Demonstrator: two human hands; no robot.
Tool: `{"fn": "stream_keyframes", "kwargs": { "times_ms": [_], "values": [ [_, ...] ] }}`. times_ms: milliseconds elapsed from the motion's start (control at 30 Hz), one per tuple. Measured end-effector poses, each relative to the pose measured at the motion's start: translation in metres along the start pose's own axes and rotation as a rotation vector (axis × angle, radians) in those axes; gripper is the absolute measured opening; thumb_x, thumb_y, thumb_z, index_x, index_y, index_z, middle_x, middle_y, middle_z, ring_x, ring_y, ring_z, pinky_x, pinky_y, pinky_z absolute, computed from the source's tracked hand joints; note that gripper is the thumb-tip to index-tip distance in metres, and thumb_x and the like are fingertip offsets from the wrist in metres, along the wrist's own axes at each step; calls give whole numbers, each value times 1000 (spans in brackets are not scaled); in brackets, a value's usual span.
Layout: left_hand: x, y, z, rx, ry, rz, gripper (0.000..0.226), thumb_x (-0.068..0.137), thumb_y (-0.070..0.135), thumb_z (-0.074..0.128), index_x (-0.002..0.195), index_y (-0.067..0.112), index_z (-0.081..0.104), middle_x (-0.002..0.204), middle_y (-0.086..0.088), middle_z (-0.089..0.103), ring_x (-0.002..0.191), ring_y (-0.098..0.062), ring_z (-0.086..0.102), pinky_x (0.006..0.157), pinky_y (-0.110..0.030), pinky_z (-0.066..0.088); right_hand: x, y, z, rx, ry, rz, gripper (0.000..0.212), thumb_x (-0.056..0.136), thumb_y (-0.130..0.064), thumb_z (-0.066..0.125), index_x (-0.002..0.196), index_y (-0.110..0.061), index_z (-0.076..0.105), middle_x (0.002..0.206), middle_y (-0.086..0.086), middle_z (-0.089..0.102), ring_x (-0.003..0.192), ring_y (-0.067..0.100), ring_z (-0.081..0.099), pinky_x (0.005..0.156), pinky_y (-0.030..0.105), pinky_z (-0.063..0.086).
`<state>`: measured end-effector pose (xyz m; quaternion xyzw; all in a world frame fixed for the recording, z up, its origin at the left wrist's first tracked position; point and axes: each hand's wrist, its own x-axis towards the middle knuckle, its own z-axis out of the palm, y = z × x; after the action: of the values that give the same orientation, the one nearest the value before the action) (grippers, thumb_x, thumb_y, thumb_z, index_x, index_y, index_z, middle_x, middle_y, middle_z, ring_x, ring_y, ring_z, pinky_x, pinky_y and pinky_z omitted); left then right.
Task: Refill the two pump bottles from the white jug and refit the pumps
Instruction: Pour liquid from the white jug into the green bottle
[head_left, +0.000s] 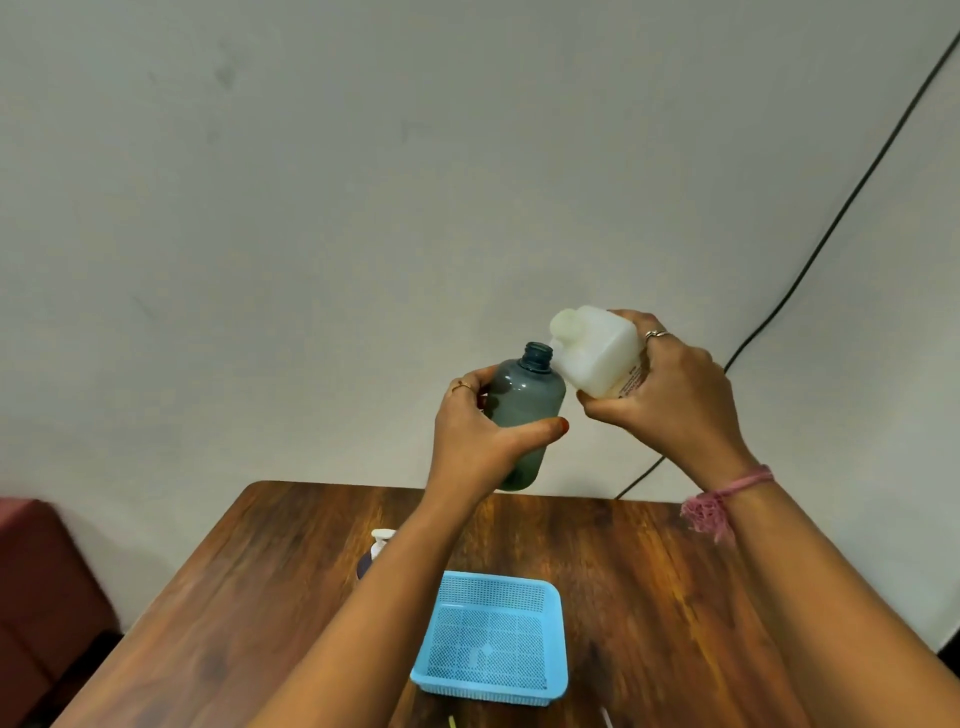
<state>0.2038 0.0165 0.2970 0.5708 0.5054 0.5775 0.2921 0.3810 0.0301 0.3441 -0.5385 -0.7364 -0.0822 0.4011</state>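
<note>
My left hand (475, 436) grips a grey translucent bottle (524, 405) held up above the table, its neck open with no pump on it. My right hand (670, 395) grips the white jug (597, 351), tilted to the left so its mouth sits just right of the bottle's neck. Whether liquid flows between them cannot be made out. A second, dark bottle with a white pump (382, 540) stands on the table at the left, mostly hidden behind my left forearm.
A blue perforated plastic basket (556, 639) sits on the wooden table (649, 597) below my arms. A black cable (841, 208) runs down the wall at the right. A dark red seat (36, 571) stands left of the table.
</note>
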Motion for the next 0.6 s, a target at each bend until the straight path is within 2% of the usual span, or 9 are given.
{"fn": "stream_keyframes", "kwargs": {
  "times_ms": [167,300,433,600],
  "values": [
    [0,2,3,-13,5,9,79,60,29,89,126,26,46,119,9,52,101,-9,53,62,-6,45,6,3,-5,-81,14,-83,79,63,-35,84,133,-23,49,110,3,66,82,19,56,64,20,37],
    [1,2,5,-36,11,5,77,59,28,89,123,28,46,117,10,51,97,-6,53,62,-6,45,8,6,-6,-124,44,-150,82,61,-31,86,134,-21,51,116,4,66,92,27,63,69,20,38],
    [1,1,6,-44,24,13,75,59,28,90,119,32,44,117,10,51,95,-3,54,62,-8,47,11,11,-2,-143,80,-190,83,58,-29,88,133,-18,53,117,6,67,93,30,65,71,22,38],
    [3,-1,7,-40,22,17,76,59,28,90,119,32,43,116,10,51,93,0,52,59,-3,45,12,10,0,-168,136,-237,85,54,-26,90,131,-15,56,116,8,68,91,32,67,71,31,51]
  ]
}}
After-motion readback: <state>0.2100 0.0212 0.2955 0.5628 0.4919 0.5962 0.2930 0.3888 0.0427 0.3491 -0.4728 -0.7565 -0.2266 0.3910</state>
